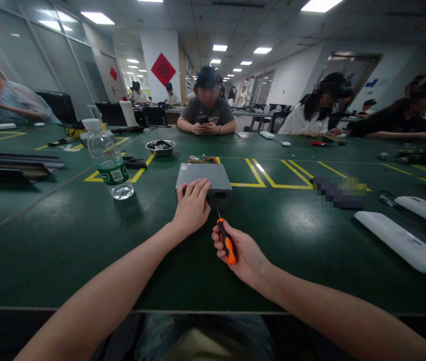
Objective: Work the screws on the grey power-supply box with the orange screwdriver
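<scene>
A grey metal computer power supply [207, 173] lies on the green table in front of me, its bundle of coloured wires [203, 160] at the far side. My left hand [193, 205] grips its near edge, fingers across the top and thumb down by the near face. In my right hand [237, 248] is an orange and black screwdriver [225, 240], with the fingers wrapped round its handle. The thin shaft points up and away, to the near face of the power supply just right of my left thumb. Whether the tip sits in a screw cannot be made out.
A water bottle [110, 160] stands to the left, near a metal bowl [160, 147] of small dark parts. Long dark metal profiles [13, 165] lie further left. White oblong devices [404, 240] are at the right. A person [207, 108] sits opposite, others at both sides.
</scene>
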{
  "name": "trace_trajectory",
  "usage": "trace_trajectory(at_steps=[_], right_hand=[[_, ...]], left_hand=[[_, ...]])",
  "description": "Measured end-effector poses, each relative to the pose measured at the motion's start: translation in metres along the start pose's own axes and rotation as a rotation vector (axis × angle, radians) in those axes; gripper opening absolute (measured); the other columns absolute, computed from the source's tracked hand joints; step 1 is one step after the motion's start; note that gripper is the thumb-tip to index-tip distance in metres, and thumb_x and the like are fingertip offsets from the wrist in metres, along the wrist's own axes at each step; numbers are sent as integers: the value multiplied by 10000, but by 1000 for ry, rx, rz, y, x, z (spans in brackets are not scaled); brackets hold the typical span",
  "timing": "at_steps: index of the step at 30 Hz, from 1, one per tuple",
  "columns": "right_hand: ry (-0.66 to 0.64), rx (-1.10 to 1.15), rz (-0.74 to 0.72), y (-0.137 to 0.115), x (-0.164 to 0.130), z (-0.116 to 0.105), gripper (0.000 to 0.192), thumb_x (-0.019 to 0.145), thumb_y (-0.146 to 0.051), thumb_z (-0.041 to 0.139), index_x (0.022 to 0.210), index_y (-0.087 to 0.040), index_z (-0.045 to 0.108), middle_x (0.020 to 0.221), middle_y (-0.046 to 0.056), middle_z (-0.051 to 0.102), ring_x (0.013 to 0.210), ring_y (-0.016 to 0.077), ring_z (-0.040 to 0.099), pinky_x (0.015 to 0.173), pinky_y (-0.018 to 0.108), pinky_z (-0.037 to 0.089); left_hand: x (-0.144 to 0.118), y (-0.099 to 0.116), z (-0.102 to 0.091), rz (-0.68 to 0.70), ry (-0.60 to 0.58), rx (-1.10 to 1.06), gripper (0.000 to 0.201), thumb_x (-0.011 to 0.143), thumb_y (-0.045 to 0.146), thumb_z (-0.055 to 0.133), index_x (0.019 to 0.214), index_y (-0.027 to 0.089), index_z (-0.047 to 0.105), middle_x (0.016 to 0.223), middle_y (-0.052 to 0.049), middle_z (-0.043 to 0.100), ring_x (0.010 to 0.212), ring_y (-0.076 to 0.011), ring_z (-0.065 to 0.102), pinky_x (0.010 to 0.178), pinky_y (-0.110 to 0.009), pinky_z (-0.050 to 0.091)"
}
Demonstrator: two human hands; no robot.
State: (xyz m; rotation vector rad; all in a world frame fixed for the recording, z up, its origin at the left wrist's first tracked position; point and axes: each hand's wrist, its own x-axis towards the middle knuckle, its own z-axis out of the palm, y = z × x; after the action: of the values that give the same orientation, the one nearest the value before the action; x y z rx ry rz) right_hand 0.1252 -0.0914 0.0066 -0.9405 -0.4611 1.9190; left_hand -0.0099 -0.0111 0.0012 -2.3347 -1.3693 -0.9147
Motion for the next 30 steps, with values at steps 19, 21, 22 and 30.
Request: trace_trajectory(at_steps=[19, 21, 22, 30], right_hand=[[-21, -10, 32, -5, -1, -4, 210, 876, -263, 434, 829, -115, 576, 626, 10, 521, 478, 53, 460, 411, 139, 370], [-13, -1, 38, -5, -1, -3, 223, 885, -251, 405, 834, -112, 571, 607, 11, 512, 464, 53, 447, 393, 135, 348], [-3, 3, 34, -5, -1, -3, 215, 881, -250, 412, 827, -111, 566, 602, 12, 510, 454, 50, 435, 376, 130, 324], [3, -8, -42, -6, -1, -5, 91, 804, -182, 536, 731, -128, 530, 638, 11, 528, 447, 29, 422, 354, 103, 273]], left_hand=[[0, 1, 0, 1, -2, 7, 458, 786, 159, 428, 1243, 152, 422, 1311, -89, 468, 1219, -235, 368, 1019, -435, 196], [0, 2, 0, 0, -1, 5, 456, 788, 161, 427, 1243, 150, 422, 1311, -90, 468, 1220, -235, 366, 1018, -435, 197], [0, 2, 0, -1, -3, 5, 455, 789, 162, 426, 1244, 151, 421, 1312, -90, 466, 1222, -235, 365, 1019, -435, 196], [0, 1, 0, -3, -4, -8, 464, 791, 165, 424, 1255, 156, 411, 1319, -96, 458, 1225, -239, 363, 1024, -443, 190]])
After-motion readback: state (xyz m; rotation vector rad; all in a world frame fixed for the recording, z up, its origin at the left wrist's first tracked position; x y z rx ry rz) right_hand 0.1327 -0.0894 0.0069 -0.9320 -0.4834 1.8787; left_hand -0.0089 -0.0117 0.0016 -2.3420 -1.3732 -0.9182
